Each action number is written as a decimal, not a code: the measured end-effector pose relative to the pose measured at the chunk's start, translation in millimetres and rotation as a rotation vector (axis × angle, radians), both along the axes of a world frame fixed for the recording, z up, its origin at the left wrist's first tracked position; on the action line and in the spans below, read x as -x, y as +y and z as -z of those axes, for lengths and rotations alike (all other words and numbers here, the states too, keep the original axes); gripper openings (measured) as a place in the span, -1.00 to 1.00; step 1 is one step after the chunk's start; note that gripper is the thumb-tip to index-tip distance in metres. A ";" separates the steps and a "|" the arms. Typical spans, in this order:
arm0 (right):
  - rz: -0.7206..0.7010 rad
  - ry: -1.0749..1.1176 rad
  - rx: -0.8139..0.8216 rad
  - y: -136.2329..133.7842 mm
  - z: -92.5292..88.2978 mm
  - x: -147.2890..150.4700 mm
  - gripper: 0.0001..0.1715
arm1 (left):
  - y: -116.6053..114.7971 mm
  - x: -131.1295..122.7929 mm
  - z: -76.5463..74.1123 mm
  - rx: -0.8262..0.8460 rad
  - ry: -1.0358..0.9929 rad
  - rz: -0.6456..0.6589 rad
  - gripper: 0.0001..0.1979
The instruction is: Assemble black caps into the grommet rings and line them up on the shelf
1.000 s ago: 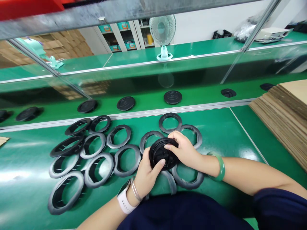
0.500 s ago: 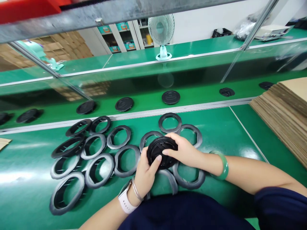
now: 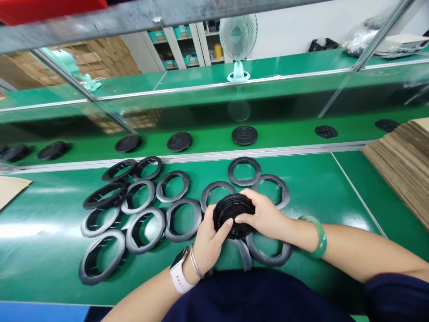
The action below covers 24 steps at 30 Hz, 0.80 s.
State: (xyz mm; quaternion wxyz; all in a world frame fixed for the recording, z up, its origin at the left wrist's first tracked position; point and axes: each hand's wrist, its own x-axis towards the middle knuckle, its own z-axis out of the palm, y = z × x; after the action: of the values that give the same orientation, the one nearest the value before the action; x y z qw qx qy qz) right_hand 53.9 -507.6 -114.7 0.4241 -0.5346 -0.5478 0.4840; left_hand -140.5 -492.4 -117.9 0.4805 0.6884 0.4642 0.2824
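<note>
Both of my hands grip one round black plastic cap (image 3: 233, 213) just above the green table (image 3: 308, 188). My left hand (image 3: 209, 239), with a white watch and a bangle at the wrist, holds its lower left edge with the thumb on top. My right hand (image 3: 263, 214), with a green bangle on the wrist, wraps the cap's right side. Several grey-black plastic rings (image 3: 144, 205) lie spread on the table around and to the left of my hands. One ring (image 3: 270, 252) lies partly under my right wrist.
Beyond a metal rail runs a green conveyor belt (image 3: 284, 129) carrying several black caps (image 3: 244, 135). A stack of flat cardboard sheets (image 3: 402, 165) sits at the right. A cardboard piece (image 3: 10, 188) lies at the left edge. A small fan (image 3: 237, 42) stands on the far shelf.
The view has shifted a little, so everything sits slightly further right. My hands keep hold of the cap, with the fingers shifted slightly along its rim.
</note>
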 end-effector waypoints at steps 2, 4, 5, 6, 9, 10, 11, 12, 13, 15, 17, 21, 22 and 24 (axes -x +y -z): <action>-0.001 -0.007 -0.010 -0.8 1.4 0.0 -0.61 | -0.4 0.8 1.1 -0.004 0.001 0.009 -0.71; -0.017 -0.021 -0.019 0.5 -0.3 -2.0 -0.60 | -0.1 2.3 2.9 -0.007 -0.010 0.021 -0.70; -0.018 -0.023 -0.022 2.6 -2.4 -4.7 -0.59 | 0.4 3.4 3.8 0.004 -0.039 0.038 -0.68; -0.003 -0.016 -0.028 6.0 -4.9 -9.1 -0.56 | 1.3 4.7 4.4 0.027 -0.089 0.062 -0.65; 0.190 0.138 -0.088 25.2 -10.7 -36.9 -0.48 | 7.0 9.7 4.4 0.096 -0.255 0.096 -0.63; 0.291 0.231 -0.127 34.2 -10.7 -51.7 -0.47 | 10.3 11.7 3.8 0.087 -0.257 0.079 -0.65; 0.393 0.333 -0.173 44.1 -9.1 -69.0 -0.48 | 14.2 13.6 2.9 0.051 -0.215 0.054 -0.68; 0.489 0.427 -0.217 54.3 -5.8 -88.3 -0.51 | 18.6 15.6 2.1 -0.015 -0.135 0.033 -0.73; 0.588 0.496 -0.261 64.5 -1.2 -108.9 -0.54 | 23.3 17.6 1.3 -0.101 -0.037 0.026 -0.78; 0.745 0.578 -0.303 83.0 11.1 -149.6 -0.67 | 32.2 21.9 0.5 -0.301 0.148 0.074 -0.73; 0.836 0.648 -0.274 96.8 24.0 -183.1 -0.84 | 38.4 26.1 2.1 -0.464 0.291 0.195 -0.55; 0.947 0.846 -0.208 108.3 40.5 -211.7 -0.87 | 42.7 33.1 14.4 -0.562 0.470 0.385 -0.35; 0.963 0.869 -0.206 109.2 42.7 -211.9 -0.87 | 43.3 34.3 18.3 -0.569 0.475 0.380 -0.40; 0.956 0.811 -0.217 111.4 45.7 -209.2 -0.88 | 44.7 35.7 23.7 -0.565 0.427 0.327 -0.58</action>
State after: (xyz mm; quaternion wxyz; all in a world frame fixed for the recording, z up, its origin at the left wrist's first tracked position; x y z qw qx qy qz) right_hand 263.1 -396.2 -160.3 0.8188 -0.4482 -0.0904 0.3472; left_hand -176.2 -447.7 -141.7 0.2032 0.9019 0.3416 0.1693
